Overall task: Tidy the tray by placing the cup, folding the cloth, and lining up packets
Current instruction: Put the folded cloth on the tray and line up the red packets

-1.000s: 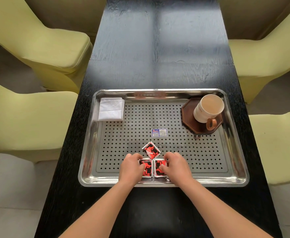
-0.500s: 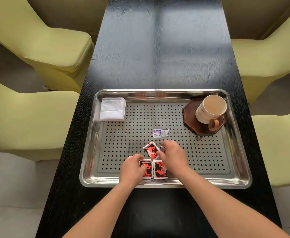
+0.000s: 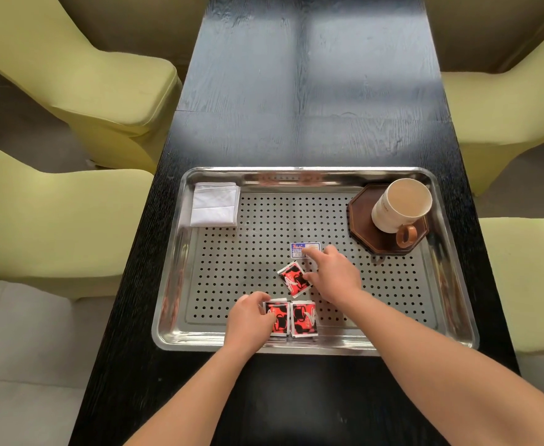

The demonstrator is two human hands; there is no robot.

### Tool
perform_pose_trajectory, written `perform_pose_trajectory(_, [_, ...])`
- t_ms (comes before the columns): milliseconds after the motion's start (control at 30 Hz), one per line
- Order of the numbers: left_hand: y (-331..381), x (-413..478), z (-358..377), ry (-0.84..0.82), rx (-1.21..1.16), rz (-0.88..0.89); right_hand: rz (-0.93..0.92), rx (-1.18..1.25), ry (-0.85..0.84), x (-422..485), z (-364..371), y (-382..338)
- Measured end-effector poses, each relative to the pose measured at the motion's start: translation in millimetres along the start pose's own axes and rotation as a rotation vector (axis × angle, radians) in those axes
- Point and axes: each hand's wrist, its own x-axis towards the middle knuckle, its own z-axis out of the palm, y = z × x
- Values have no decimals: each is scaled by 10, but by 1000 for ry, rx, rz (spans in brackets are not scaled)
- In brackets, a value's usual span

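A perforated steel tray (image 3: 450,294) lies on the black table. Two red-and-black packets (image 3: 303,318) lie side by side at its front edge. My left hand (image 3: 248,320) has its fingers curled on the left one of the pair (image 3: 278,318). A third packet (image 3: 293,280) lies tilted just behind them. My right hand (image 3: 335,275) touches its right edge with the thumb, the index finger stretched toward the tray's sticker. A folded white cloth (image 3: 214,204) sits in the back left corner. A cream cup (image 3: 399,206) stands on a brown coaster (image 3: 360,214) at the back right.
A small blue-and-white sticker (image 3: 299,249) marks the tray's middle. Yellow-green chairs (image 3: 71,75) flank the table on both sides. The black table (image 3: 312,91) stretches away beyond the tray.
My right hand has left the front pair of packets and moved back and right to the tilted third packet. My left hand has stayed on the left packet.
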Motion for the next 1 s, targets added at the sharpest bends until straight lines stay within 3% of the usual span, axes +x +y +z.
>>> perform_pose_trajectory(300, [26,-8,3,-4,-11,-9,-145,-45,14,-70,121,-288])
perform_pose_trajectory(567, [4,1,8,-5,-10,-3,81,97,-32,-349,-72,370])
perform_pose_trajectory(800, [15,-14,30,15,9,8,41,128,-168,-711,95,375])
perform_pose_trajectory(933, [12,-17,26,19,4,8,108,129,-28,-693,33,415])
perform_pose_trajectory(1000, [2,-26,22,27,7,13,98,86,-58,-697,20,427])
